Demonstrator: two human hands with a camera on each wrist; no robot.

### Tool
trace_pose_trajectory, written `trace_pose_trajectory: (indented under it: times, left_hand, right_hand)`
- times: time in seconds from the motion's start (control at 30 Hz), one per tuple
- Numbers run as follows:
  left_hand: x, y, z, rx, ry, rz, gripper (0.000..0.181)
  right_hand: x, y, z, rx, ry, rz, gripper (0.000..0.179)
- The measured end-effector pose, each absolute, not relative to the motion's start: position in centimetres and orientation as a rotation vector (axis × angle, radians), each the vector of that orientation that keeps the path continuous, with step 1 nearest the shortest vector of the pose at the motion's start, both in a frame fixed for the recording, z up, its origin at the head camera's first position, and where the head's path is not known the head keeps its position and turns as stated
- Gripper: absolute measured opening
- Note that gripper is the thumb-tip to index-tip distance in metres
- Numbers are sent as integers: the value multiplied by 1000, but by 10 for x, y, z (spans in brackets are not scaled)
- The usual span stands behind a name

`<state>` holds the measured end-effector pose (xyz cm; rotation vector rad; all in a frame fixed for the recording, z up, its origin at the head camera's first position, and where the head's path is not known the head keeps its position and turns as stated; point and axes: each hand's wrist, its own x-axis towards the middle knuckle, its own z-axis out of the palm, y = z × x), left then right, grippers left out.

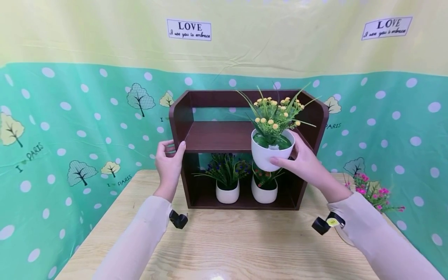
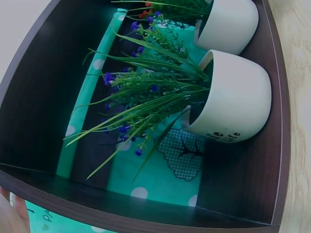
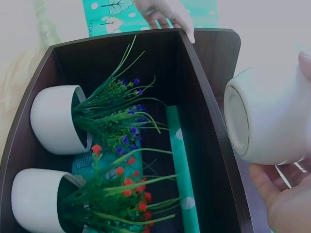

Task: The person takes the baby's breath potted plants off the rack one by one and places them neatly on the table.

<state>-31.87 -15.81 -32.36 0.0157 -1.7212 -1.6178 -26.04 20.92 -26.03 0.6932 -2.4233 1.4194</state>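
A white pot of yellow artificial flowers (image 1: 272, 151) is held up by my right hand (image 1: 308, 165), thumb on its near side. It hangs in front of the right part of the upper shelf; its round base (image 3: 238, 121) shows in the right wrist view. My left hand (image 1: 169, 165) grips the left side of a dark brown wooden shelf (image 1: 217, 136), thumb on the front edge. In the lower compartment stand a white pot with purple-blue flowers (image 1: 227, 194) and, to its right, a white pot with red flowers (image 1: 265, 194), partly covered by the held plant's pot.
A plant with pink flowers (image 1: 379, 194) stands at the table's right side, its pot mostly behind my right sleeve. The shelf stands on a light wooden table (image 1: 224, 241). Behind it hangs a green and yellow printed curtain (image 1: 105, 144).
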Motion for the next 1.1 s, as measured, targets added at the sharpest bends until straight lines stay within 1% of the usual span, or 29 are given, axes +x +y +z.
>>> trace_pose_trajectory:
  times: [0.23, 0.43, 0.63, 0.77, 1.0, 1.1]
  left_hand:
    - [-318, -158, -323, 13, -1716, -1617, 44]
    - [-318, -158, -322, 6, -1710, -1616, 43]
    - [-318, -158, -322, 0, -1706, -1624, 43]
    - [-317, -158, -322, 7, -1711, -1629, 43]
    - [-316, -158, -322, 9, -1728, -1629, 45]
    - [-316, -158, -323, 13, -1731, -1631, 44]
  right_hand:
    - [-252, 221, -268, 734, -2422, 1343, 83]
    - [-242, 231, -276, 731, -2436, 1366, 83]
    - [-233, 243, -286, 749, -2456, 1353, 80]
    - [-224, 250, -291, 740, -2508, 1313, 83]
    - [-211, 262, -297, 645, -2642, 1194, 100]
    - [-207, 269, -301, 627, -2683, 1100, 99]
